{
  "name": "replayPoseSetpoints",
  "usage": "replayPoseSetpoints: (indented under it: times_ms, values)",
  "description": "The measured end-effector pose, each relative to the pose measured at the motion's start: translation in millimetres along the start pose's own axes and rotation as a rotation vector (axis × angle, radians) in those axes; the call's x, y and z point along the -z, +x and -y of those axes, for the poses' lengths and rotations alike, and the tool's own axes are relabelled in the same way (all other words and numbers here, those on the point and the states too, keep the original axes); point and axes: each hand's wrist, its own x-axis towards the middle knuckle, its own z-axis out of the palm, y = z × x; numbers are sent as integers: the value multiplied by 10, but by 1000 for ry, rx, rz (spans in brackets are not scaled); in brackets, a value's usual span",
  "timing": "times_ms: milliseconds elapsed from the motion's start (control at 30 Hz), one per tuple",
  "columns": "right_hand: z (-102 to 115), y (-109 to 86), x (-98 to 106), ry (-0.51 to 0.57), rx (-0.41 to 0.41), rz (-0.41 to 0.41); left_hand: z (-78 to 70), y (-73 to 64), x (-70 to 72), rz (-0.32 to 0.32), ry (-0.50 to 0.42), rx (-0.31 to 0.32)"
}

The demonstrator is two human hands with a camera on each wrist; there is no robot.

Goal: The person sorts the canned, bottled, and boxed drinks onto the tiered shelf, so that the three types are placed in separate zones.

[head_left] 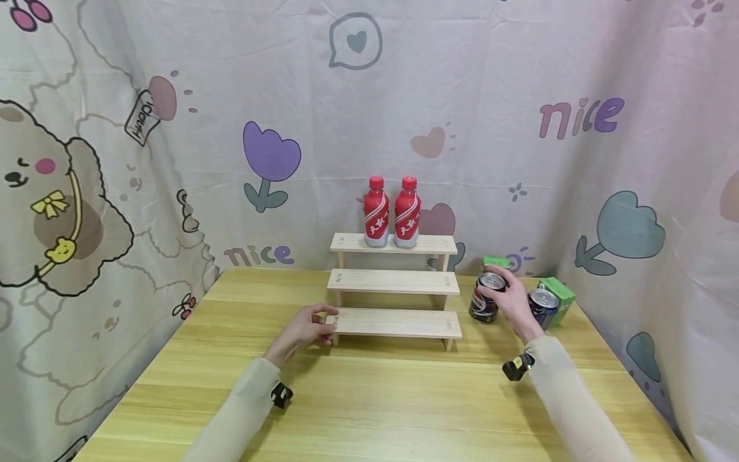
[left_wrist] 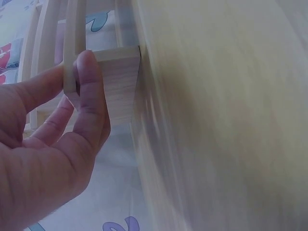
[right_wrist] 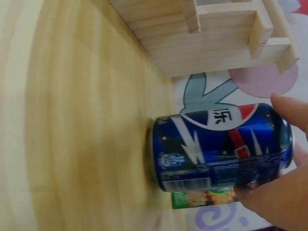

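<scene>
A three-step wooden display rack [head_left: 398, 323] stands on the table. My left hand [head_left: 305, 326] pinches the left end of its lowest shelf [left_wrist: 72, 48] between thumb and fingers. At the rack's right, my right hand [head_left: 508, 298] grips a dark blue soda can [head_left: 484, 307] around its upper part; the can [right_wrist: 221, 147] is upright, at or very near the tabletop. Two red drink bottles, one on the left [head_left: 376, 215] and one on the right [head_left: 407, 215], stand side by side on the top shelf.
A second dark blue can [head_left: 543, 308] stands right of my right hand, in front of a green carton [head_left: 559, 296]. Another green carton [head_left: 496, 262] is partly hidden behind the gripped can. A patterned curtain [head_left: 485, 77] hangs behind the wooden table [head_left: 392, 404].
</scene>
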Motion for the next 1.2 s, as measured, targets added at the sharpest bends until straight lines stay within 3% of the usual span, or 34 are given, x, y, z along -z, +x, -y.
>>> replayPoseSetpoints:
  times_ms: [400, 800, 1200]
  values:
    - [-161, -28, -96, 28, -95, -67, 12, 7, 1, -7, 0, -6]
    - [-267, -35, -172, 132, -101, -190, -13, -18, -7, -7, 5, -15]
    - [-293, -86, -200, 135, -84, -218, -17, -25, -16, -3, -2, -20]
